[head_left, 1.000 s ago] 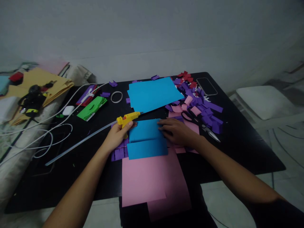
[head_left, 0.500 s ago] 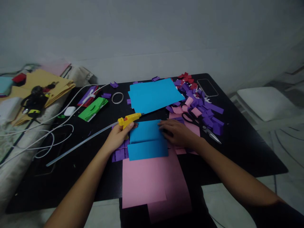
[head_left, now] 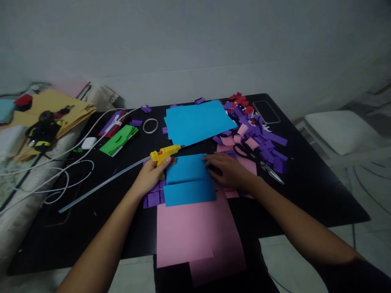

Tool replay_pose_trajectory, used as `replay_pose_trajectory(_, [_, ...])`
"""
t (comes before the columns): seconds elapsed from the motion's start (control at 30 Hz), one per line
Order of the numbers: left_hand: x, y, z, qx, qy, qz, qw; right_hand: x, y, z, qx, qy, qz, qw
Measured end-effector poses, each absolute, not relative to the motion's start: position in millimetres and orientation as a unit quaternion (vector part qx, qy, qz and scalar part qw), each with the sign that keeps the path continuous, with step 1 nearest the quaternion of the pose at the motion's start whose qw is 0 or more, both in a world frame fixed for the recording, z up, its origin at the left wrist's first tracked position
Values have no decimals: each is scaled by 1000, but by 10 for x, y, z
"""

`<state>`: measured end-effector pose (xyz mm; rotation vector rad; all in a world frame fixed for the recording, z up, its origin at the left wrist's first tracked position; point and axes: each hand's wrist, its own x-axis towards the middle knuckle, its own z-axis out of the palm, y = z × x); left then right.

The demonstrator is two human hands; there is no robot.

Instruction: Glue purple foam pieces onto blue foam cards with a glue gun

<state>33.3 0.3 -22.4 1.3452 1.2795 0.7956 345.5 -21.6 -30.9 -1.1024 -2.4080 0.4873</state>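
A folded piece of blue paper (head_left: 189, 193) lies over pink sheets (head_left: 186, 236) near the table's front edge. My left hand (head_left: 151, 175) is at its left side, thumb on the paper's upper left corner, fingers mostly hidden. A yellow glue gun (head_left: 165, 153) with a long clear glue stick (head_left: 104, 186) lies right against that hand's fingers. My right hand (head_left: 224, 169) rests with curled fingers on the blue paper's upper right corner. Beyond them is a stack of larger blue sheets (head_left: 198, 122).
Black-handled scissors (head_left: 259, 162) lie right of my right hand beside purple paper pieces (head_left: 269, 142). A phone (head_left: 266, 112) is at the back right. Green folded paper (head_left: 119, 140), a tape ring (head_left: 150, 125) and white cables (head_left: 65, 162) are on the left.
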Motion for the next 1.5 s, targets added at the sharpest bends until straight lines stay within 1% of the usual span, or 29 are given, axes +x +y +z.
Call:
replay_pose_trajectory(0.33, [344, 2, -203, 579, 536, 323, 522, 3457, -203, -302, -395, -874, 176, 221])
replay_pose_trajectory(0.53, [351, 6, -174, 583, 541, 322, 514, 3465, -191, -336, -392, -870, 182, 237])
replay_pose_trajectory(0.8, [364, -25, -48, 613, 561, 277, 483, 3468, -194, -339, -400, -865, 191, 235])
replay_pose_trajectory(1.03, [335, -42, -41, 619, 551, 255, 498, 3458, -181, -348, -396, -868, 195, 226])
replay_pose_trajectory(1.17, [281, -34, -67, 634, 555, 258, 473, 3460, -213, -264, -398, -858, 194, 261])
replay_pose_trajectory(1.27, [235, -17, -77, 640, 556, 263, 461, 3406, -312, -191, -366, -860, 180, 306])
replay_pose_trajectory(1.33, [209, -3, -69, 643, 552, 260, 463, 3330, -405, -173, -342, -868, 171, 316])
replay_pose_trajectory(1.5, [163, 16, -16, 647, 536, 245, 484, 3126, -573, -214, -284, -917, 154, 234])
